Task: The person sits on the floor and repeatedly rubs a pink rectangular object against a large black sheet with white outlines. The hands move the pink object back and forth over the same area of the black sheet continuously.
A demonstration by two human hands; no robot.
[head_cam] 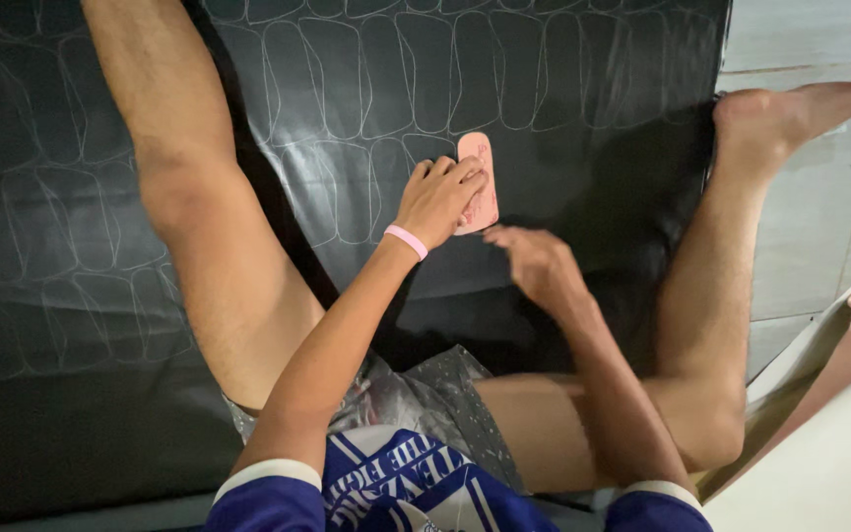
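Closest to the camera are a blue and white shirt [396,493] and grey shorts [425,394]. Two bare legs spread out on each side over a big black sheet [593,118] lying on the floor. The right leg [731,266] reaches to the sheet's right edge, and the foot rests on the pale floor tiles [819,207]. A shiny brown sheet [839,345] lies at the far right. The right hand [539,264] is blurry, half open, and I cannot tell if it holds anything. The left hand [437,200], with a pink wristband [406,241], curls its fingers down on a pink template [478,182]. The template lies flat between the legs, its long side pointing away from the person. White outlines [445,69] fill the sheet farther off, with bare black room at the right.
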